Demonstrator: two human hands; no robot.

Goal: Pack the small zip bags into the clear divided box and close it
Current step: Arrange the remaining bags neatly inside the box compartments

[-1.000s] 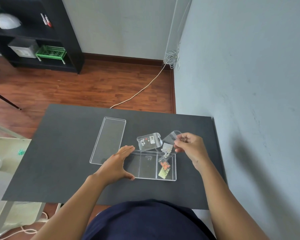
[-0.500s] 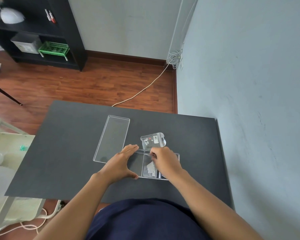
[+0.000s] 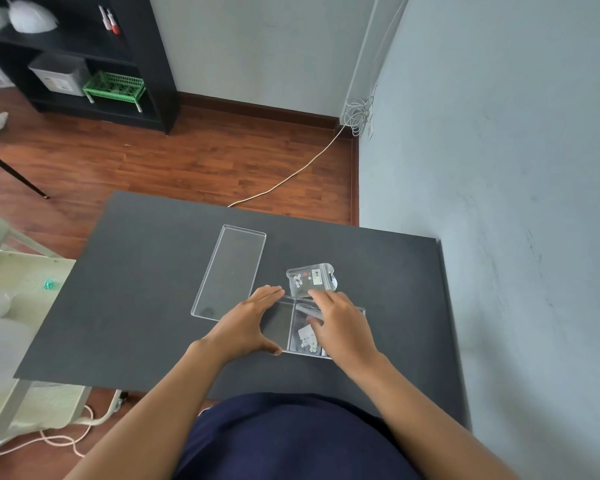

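With one lid off, one box: two bags visible, one inside, one outside. Left hand spread, bracing box; right hand open, flat over box.

Both hands lie palm-down, fingers loosely spread (left hand, right hand), forearms converging.

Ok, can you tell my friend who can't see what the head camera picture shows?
A person's right hand presses a small clear zip bag into the middle compartment of a clear divided plastic box on a dark grey table, while the left hand steadies the box's left end. Another small zip bag lies just beyond the box, and the clear flat lid lies to its left.
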